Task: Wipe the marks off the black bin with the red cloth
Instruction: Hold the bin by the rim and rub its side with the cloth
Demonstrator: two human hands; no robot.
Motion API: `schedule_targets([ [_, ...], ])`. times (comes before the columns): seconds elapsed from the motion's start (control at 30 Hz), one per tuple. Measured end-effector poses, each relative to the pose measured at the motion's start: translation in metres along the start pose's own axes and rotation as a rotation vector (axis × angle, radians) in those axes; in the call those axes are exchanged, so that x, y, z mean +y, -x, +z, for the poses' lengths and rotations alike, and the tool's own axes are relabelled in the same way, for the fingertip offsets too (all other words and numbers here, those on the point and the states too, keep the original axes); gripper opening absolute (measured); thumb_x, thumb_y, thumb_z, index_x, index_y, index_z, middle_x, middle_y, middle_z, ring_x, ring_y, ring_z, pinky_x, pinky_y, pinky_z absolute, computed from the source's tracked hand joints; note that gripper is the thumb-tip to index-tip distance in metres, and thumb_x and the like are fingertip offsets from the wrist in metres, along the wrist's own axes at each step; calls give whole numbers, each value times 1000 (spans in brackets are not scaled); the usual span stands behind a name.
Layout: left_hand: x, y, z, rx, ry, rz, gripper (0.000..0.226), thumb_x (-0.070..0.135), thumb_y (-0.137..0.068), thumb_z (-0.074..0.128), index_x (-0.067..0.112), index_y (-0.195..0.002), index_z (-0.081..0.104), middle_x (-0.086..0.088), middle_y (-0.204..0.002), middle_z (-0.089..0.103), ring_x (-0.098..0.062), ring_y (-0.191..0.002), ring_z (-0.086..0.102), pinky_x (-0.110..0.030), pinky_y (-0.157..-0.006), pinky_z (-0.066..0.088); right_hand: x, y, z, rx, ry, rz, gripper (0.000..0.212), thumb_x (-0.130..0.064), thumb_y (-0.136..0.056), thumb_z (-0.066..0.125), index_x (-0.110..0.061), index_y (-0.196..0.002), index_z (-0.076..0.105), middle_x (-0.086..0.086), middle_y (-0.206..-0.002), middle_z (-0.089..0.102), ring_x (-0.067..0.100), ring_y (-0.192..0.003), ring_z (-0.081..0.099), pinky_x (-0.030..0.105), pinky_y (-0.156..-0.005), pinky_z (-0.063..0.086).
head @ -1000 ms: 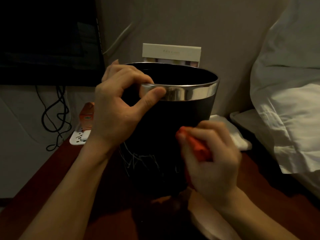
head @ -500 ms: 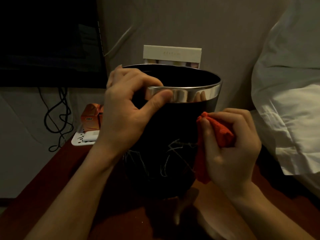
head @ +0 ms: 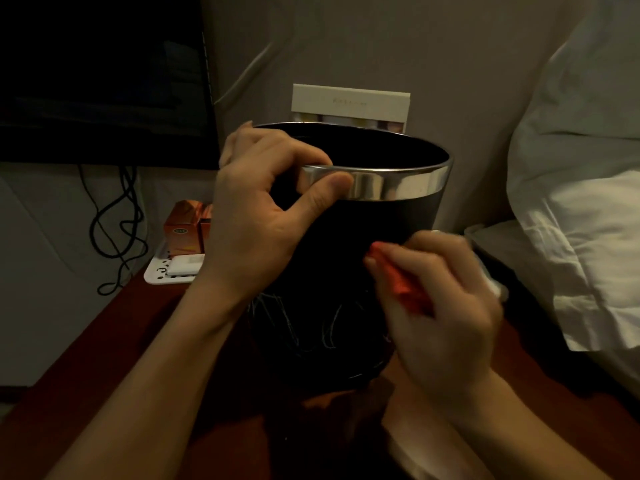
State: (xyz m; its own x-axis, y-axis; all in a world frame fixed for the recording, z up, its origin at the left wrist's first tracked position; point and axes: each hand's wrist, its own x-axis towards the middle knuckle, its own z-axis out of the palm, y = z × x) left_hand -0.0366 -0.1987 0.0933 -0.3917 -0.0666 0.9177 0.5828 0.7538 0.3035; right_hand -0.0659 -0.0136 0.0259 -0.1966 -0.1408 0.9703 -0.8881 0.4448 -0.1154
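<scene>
Head view: right hand (head: 446, 306), fingers bunching the red cloth (head: 398, 282), has swung back onto the black bin (head: 346, 271) on the table; left hand (head: 263, 216) pinches its rim; white marks (head: 311, 323) remain below.

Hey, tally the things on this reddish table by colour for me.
Black: 1, the round black bin with a silver rim
Red: 1, the crumpled red cloth
Orange: 1, the orange carton
White: 1, the flat white tray
Total: 4
</scene>
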Motion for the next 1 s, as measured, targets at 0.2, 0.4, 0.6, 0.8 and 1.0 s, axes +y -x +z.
schedule_targets([
  [0.2, -1, 0, 0, 6, -2, 7, 15, 41, -89, 62, 27, -90, 59, 16, -85, 56, 0, -96, 47, -46, -104, 34, -8, 31, 16, -162, 9, -47, 20, -12, -88, 75, 0, -104, 76, 9, -109, 62, 16, -92, 63, 20, -77, 53],
  [0.4, -2, 0, -1, 3, 18, -6, 14, 41, -89, 63, 28, -91, 59, 16, -85, 55, 6, -96, 45, -52, -97, 39, -6, 9, 5, -46, 38, -24, 18, -11, -87, 78, 2, -100, 76, 13, -102, 66, 10, -91, 58, 9, -81, 45],
  [0.6, -2, 0, 1, 10, 5, 11, 14, 40, -89, 63, 27, -91, 59, 14, -85, 55, -2, -95, 47, -48, -97, 38, -20, 43, 25, -245, 53, -78, 20, -14, -92, 70, -2, -107, 75, 15, -108, 67, 24, -89, 66, 33, -67, 57],
  [0.8, -6, 0, -1, 8, 29, 3, 15, 40, -88, 65, 26, -90, 61, 9, -85, 59, 5, -95, 46, -38, -105, 33, -2, 4, 0, 11, 94, 33, 19, -7, -86, 77, 2, -102, 75, 16, -102, 63, 6, -93, 51, 6, -84, 41],
  [1.0, -11, -1, -6, -11, 70, -28, 15, 40, -88, 65, 26, -92, 60, 22, -90, 54, -3, -96, 50, -55, -97, 39, 2, 29, 14, -73, 8, -21, 20, -12, -87, 75, 1, -103, 75, 6, -110, 59, 9, -95, 56, 10, -88, 45],
])
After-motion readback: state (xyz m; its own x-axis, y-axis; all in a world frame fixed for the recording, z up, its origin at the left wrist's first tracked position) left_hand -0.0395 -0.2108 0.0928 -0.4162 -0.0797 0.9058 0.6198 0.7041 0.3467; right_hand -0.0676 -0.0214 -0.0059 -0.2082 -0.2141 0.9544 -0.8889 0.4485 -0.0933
